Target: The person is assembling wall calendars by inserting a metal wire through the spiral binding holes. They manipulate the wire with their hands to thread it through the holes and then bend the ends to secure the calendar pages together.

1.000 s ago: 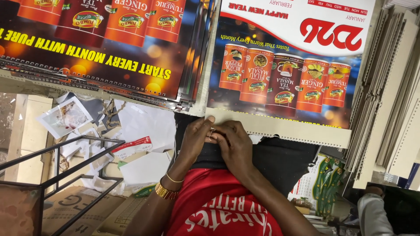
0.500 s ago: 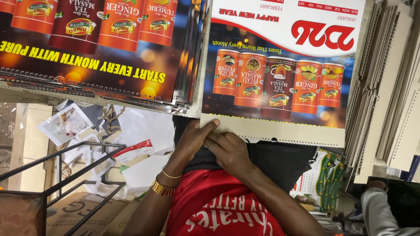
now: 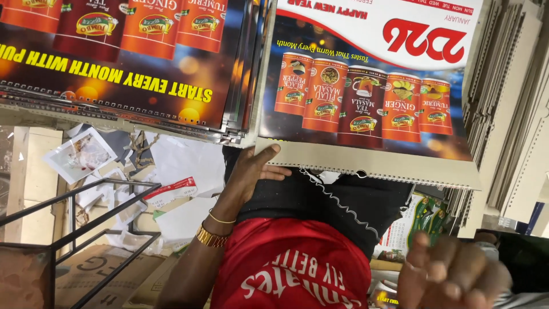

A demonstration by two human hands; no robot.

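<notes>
Pulled back from the calendar (image 3: 366, 86), the right hand (image 3: 452, 277) now hangs blurred and open-fingered low in free space, while the left hand (image 3: 251, 171) pinches the calendar's near-left corner above the lap, beside the stack (image 3: 114, 63).

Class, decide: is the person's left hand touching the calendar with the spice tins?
Touching. The head view shows the left hand with its thumb pressed on the calendar at its lower left corner.

Left hand (image 3: 251, 171) extended, thumb up, right hand (image 3: 452, 274) raised, blurred

Red-and-orange tins on dark calendar (image 3: 366, 103); red shirt (image 3: 291, 263); gold bangle (image 3: 210, 237).
</notes>
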